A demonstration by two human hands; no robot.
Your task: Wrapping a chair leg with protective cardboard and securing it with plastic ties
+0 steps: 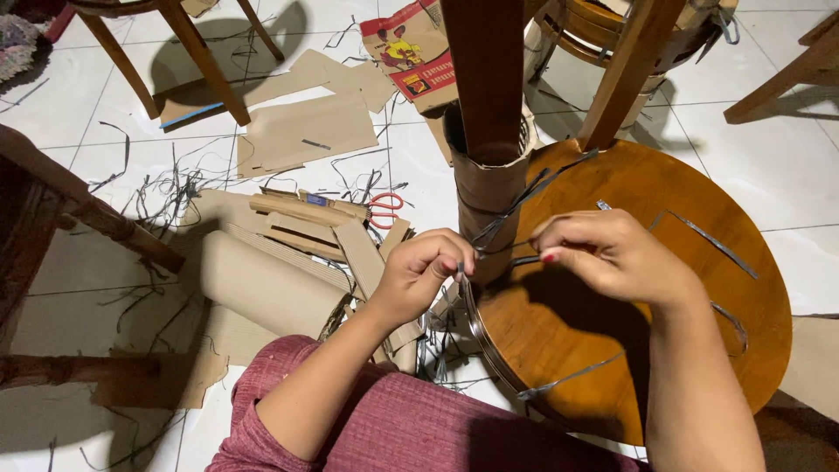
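An upturned round wooden stool (664,218) lies in front of me, legs pointing up. One dark leg (486,79) has a brown cardboard sleeve (482,188) wrapped round its base, bound by a dark strap (524,194). My left hand (419,271) pinches one end of the strap beside the sleeve. My right hand (603,253) pinches the other end, just right of the leg over the underside of the seat. More strap pieces lie across the seat's underside.
Cardboard sheets (306,131) and a cardboard roll (262,288) litter the tiled floor to the left, with red-handled scissors (384,208) and many strap offcuts. Chair legs (201,61) stand at upper left, dark furniture (52,201) at the left edge, another stool (612,35) behind.
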